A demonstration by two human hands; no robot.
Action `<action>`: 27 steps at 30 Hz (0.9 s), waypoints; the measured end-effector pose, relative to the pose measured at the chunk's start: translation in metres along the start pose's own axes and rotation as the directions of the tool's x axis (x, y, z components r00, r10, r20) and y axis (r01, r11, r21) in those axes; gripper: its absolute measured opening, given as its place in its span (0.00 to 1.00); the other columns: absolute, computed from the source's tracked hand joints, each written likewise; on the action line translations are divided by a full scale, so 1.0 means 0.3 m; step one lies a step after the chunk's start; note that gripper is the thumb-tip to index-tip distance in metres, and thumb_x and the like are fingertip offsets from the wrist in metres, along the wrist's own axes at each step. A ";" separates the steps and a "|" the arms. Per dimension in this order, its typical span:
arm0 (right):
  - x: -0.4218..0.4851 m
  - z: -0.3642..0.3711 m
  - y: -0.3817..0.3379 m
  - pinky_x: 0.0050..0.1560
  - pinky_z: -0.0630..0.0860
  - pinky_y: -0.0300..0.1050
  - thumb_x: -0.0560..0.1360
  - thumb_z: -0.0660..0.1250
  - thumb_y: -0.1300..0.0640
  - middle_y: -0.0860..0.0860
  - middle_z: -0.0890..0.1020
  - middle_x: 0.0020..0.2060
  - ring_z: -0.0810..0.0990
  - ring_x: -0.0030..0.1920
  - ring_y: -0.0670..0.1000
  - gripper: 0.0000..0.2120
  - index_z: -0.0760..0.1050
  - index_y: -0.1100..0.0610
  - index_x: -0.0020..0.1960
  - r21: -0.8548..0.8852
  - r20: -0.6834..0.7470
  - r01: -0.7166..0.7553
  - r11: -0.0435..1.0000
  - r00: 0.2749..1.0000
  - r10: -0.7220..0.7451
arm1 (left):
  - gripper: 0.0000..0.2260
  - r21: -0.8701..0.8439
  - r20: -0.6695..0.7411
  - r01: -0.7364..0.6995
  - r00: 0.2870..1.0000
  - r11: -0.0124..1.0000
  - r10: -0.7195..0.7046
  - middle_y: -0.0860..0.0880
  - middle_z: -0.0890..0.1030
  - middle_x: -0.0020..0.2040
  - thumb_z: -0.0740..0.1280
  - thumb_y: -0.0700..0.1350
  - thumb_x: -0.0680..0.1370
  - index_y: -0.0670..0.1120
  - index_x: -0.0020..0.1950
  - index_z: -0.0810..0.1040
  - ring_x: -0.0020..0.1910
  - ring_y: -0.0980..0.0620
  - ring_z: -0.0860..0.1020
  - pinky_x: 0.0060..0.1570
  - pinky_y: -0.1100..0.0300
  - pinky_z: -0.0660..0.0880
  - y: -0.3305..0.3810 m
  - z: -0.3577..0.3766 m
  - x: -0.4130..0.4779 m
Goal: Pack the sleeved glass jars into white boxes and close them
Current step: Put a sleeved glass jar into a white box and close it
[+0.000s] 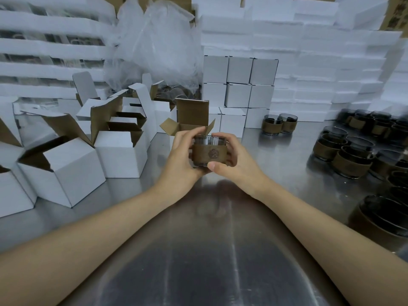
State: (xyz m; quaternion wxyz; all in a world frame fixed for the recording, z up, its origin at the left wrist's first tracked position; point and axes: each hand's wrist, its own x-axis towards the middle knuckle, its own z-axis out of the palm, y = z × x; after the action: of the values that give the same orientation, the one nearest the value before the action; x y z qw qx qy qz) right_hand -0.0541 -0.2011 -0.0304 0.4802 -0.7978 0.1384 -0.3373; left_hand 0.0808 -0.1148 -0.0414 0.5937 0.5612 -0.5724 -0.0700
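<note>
A glass jar with a brown sleeve (209,153) is held above the steel table (220,250) at centre. My left hand (184,155) grips its left side, fingers curled over the rim. My right hand (231,155) grips its right side, thumb under the front. Just behind the jar stands an open white box (189,123) with its brown inner flaps up. The hands hide most of its opening.
Several open white boxes (120,151) stand at the left. Closed white boxes (238,93) are stacked behind centre. Two sleeved jars (279,124) sit at mid-right and many more jars (353,157) crowd the right edge. Plastic bags (154,45) and flat carton stacks (331,62) fill the back.
</note>
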 end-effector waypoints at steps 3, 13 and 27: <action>0.000 0.001 0.002 0.59 0.76 0.52 0.68 0.73 0.56 0.50 0.78 0.58 0.79 0.56 0.49 0.28 0.67 0.50 0.65 -0.007 -0.011 0.004 1.000 1.000 -0.004 | 0.34 0.011 0.002 0.013 1.000 1.000 -0.013 0.60 0.67 0.58 0.77 0.34 0.66 0.50 0.68 0.69 0.55 0.70 0.71 0.51 0.74 0.71 -0.004 -0.003 0.003; 0.011 -0.001 0.020 0.46 0.77 0.39 0.63 0.79 0.49 0.47 0.78 0.60 0.80 0.54 0.49 0.39 0.64 0.44 0.69 -0.078 -0.013 0.047 0.996 0.999 -0.048 | 0.31 -0.125 0.030 0.135 0.991 0.983 -0.132 0.52 0.76 0.61 0.77 0.34 0.67 0.49 0.66 0.70 0.60 0.56 0.76 0.57 0.64 0.75 0.006 -0.010 0.006; 0.013 0.005 0.012 0.43 0.77 0.47 0.63 0.79 0.55 0.46 0.77 0.43 0.77 0.41 0.49 0.31 0.70 0.47 0.62 -0.314 -0.191 0.268 0.911 0.922 -0.337 | 0.36 -0.159 0.001 0.084 0.996 0.984 -0.085 0.52 0.75 0.62 0.78 0.34 0.65 0.63 0.62 0.68 0.60 0.52 0.75 0.54 0.65 0.75 -0.015 -0.004 0.009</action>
State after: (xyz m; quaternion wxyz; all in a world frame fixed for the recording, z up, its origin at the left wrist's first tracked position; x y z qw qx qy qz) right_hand -0.0498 -0.2041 -0.0323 0.2828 -0.8229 0.1162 -0.4789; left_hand 0.0851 -0.1177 -0.0427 0.6346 0.5360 -0.5391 -0.1389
